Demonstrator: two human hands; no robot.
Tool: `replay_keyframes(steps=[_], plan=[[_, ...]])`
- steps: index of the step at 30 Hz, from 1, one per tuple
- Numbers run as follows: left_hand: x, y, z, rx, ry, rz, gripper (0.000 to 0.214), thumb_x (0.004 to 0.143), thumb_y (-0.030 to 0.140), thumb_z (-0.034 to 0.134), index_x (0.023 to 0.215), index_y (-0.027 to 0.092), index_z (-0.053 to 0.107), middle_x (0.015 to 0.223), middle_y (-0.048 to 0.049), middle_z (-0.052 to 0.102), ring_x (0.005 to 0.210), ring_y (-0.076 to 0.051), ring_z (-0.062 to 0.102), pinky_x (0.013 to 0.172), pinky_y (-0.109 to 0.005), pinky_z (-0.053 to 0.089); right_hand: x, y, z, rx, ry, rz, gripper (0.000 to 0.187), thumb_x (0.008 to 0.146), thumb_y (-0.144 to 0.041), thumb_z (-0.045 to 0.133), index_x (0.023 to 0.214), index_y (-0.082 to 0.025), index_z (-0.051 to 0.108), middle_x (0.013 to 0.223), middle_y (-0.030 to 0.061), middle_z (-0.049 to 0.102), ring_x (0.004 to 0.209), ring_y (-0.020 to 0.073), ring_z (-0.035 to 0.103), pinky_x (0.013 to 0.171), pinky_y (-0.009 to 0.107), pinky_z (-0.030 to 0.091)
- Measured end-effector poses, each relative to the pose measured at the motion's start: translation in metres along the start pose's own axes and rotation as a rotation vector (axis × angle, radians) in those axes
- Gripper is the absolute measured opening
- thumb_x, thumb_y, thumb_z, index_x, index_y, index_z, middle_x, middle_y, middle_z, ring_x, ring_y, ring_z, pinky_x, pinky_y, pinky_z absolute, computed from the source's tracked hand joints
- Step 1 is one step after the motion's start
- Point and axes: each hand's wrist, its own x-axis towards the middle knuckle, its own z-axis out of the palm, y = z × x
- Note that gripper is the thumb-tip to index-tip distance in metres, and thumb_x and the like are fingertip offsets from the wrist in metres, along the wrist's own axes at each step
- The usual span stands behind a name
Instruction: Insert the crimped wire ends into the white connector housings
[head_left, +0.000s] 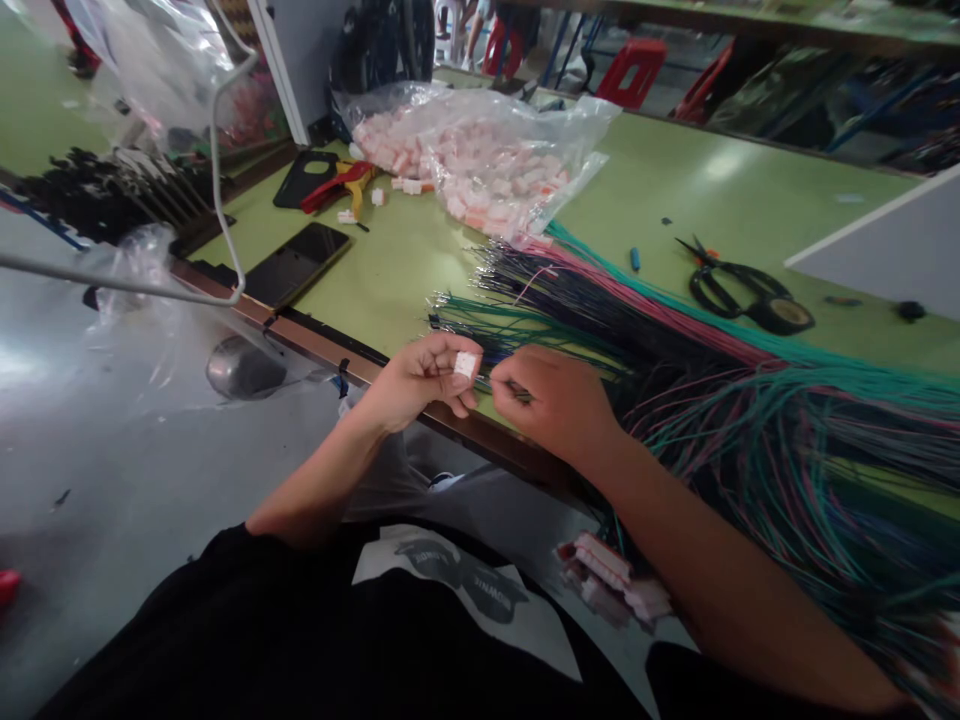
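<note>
Hovering at the near edge of the green table [390, 270], my left hand [420, 385] clamps thumb and curled fingers on a small white plastic connector [466, 364]. My right hand [561, 402] pinches a dark wire [519, 393] just beside it. Farther back, a clear plastic bag [589, 125] holds many pinkish-white connectors [465, 150].

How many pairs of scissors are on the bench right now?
1. The black scissors lie on the green table, right of the wire bundle, beside a black tape roll. More could be hidden under the wires.
</note>
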Motion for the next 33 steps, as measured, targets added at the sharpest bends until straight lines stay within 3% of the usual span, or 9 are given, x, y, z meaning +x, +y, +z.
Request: replay_keyframes(steps=[9,14,16,19,20,24,28,33], plan=[[-0.005,0.006,0.006,0.107,0.018,-0.026,0.033,0.069,0.028,0.077,0.09,0.014,0.056,0.062,0.0029,0.063,0.055,-0.009,0.063,0.054,-0.02,0.052,0.001,-0.001,0.013,0.048,-0.078,0.027,0.024,0.079,-0.019,0.045,0.059,-0.018,0.057,0.058,0.0013,0.057,0.056,0.0109,0.045,0.055,0.025,0.028],[-0.006,0.005,0.003,0.133,-0.041,-0.047,0.034,0.07,0.027,0.075,0.096,0.014,0.058,0.062,0.0033,0.063,0.054,-0.01,0.064,0.051,-0.019,0.052,0.006,0.015,-0.006,0.403,-0.306,0.093,0.02,0.08,-0.028,0.052,0.07,-0.019,0.067,0.066,-0.0004,0.067,0.061,0.0109,0.055,0.058,0.023,0.036],[-0.007,0.005,0.001,0.124,-0.087,-0.054,0.032,0.072,0.027,0.074,0.097,0.014,0.059,0.061,0.0033,0.063,0.053,-0.01,0.064,0.05,-0.019,0.052,0.009,0.036,-0.017,0.471,-0.279,0.158,0.021,0.079,-0.036,0.055,0.079,-0.02,0.069,0.074,-0.0005,0.069,0.065,0.0125,0.058,0.061,0.025,0.04],[-0.007,0.006,-0.002,0.107,-0.131,-0.077,0.028,0.073,0.024,0.072,0.097,0.016,0.059,0.061,0.0035,0.062,0.053,-0.009,0.064,0.049,-0.018,0.051,0.011,0.077,-0.023,0.202,0.03,0.372,0.018,0.08,-0.031,0.054,0.075,-0.021,0.067,0.075,0.0029,0.068,0.067,0.0158,0.058,0.063,0.029,0.041],[-0.007,0.006,-0.002,0.104,-0.145,-0.084,0.027,0.073,0.022,0.072,0.096,0.016,0.059,0.061,0.0035,0.062,0.052,-0.009,0.063,0.049,-0.018,0.05,0.011,0.09,-0.021,0.075,0.078,0.432,0.016,0.079,-0.026,0.053,0.071,-0.021,0.066,0.074,0.0044,0.067,0.068,0.0172,0.058,0.064,0.031,0.041],[-0.008,0.007,-0.002,0.096,-0.157,-0.099,0.024,0.073,0.02,0.071,0.094,0.017,0.059,0.061,0.0033,0.062,0.053,-0.01,0.064,0.049,-0.018,0.051,0.013,0.117,-0.005,-0.182,-0.043,0.483,0.013,0.076,-0.018,0.055,0.069,-0.02,0.066,0.08,0.0088,0.065,0.074,0.0217,0.058,0.063,0.033,0.04],[-0.009,0.006,-0.001,0.105,-0.148,-0.107,0.024,0.074,0.021,0.071,0.094,0.016,0.06,0.059,0.0033,0.062,0.054,-0.01,0.064,0.049,-0.018,0.05,0.016,0.112,0.007,-0.262,-0.106,0.488,0.017,0.076,-0.014,0.05,0.068,-0.019,0.065,0.081,0.0104,0.064,0.072,0.0208,0.056,0.059,0.031,0.037],[-0.009,0.007,-0.001,0.1,-0.149,-0.129,0.025,0.073,0.018,0.071,0.094,0.016,0.059,0.058,0.0035,0.063,0.054,-0.01,0.064,0.05,-0.018,0.051,0.016,0.109,0.006,-0.281,-0.101,0.491,0.016,0.075,-0.014,0.051,0.062,-0.019,0.06,0.075,0.011,0.062,0.068,0.0205,0.054,0.057,0.031,0.036]])
